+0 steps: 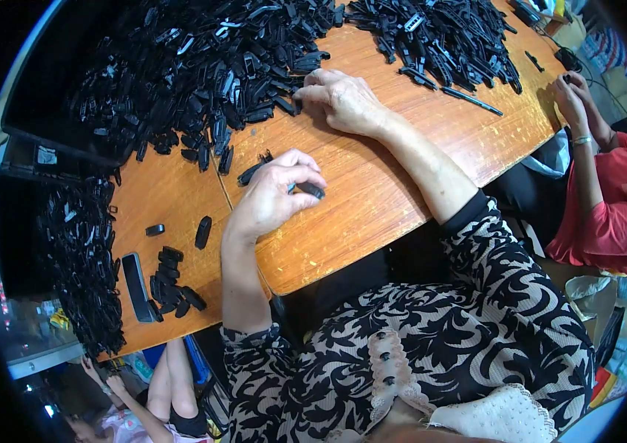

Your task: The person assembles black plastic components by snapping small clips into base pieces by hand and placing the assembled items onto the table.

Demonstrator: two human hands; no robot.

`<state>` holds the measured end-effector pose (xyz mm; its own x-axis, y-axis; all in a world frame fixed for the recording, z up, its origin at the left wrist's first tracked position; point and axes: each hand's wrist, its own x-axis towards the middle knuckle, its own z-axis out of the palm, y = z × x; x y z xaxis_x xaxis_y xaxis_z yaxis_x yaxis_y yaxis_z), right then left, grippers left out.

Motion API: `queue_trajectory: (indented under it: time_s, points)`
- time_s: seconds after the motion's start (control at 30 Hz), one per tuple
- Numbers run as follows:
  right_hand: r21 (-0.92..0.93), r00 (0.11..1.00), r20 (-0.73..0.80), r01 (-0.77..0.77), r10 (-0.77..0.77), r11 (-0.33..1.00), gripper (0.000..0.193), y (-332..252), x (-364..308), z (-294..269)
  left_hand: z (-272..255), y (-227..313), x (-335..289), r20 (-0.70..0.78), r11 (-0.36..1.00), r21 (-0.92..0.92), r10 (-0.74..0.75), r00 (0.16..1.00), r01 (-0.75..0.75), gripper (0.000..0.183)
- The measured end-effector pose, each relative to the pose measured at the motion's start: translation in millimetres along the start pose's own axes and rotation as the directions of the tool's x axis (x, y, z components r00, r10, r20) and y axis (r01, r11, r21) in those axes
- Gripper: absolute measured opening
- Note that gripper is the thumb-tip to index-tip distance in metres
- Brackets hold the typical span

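My left hand (275,193) is closed round a small, rounded black plastic part (314,190), whose end sticks out past the fingertips. A bit of blue shows between thumb and fingers. Just behind that hand another black plastic part (250,173) lies on the wooden table (343,221). At the near edge of a large heap of black plastic parts (210,66), my right hand (339,102) has its fingers bent and closed on a dark part (298,102). That part is mostly hidden by the fingers.
A second heap (446,40) lies far right, with a pen-like stick (472,101) before it. At the left are another heap (81,258), a small cluster of parts (170,284) and a flat dark phone-like thing (137,288). Co-workers' hands (573,100) show at right and lower left.
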<state>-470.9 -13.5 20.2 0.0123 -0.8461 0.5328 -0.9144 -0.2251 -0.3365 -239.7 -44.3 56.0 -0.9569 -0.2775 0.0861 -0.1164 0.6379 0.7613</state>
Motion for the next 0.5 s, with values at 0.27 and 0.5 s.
queue_trajectory:
  time_s: [0.27, 0.5]
  points:
    - [-0.141, 0.995, 0.094, 0.043, -0.03, 0.989, 0.018, 5, 1, 7, -4, -6, 8, -0.294, 0.939, -0.186, -0.334, 0.895, 0.289, 0.022]
    - [0.207, 0.988, 0.121, -0.124, 0.101, 0.97, 0.021, -10, 0, 7, -2, -18, 9, -0.37, 0.896, -0.265, -0.435, 0.821, 0.355, 0.022]
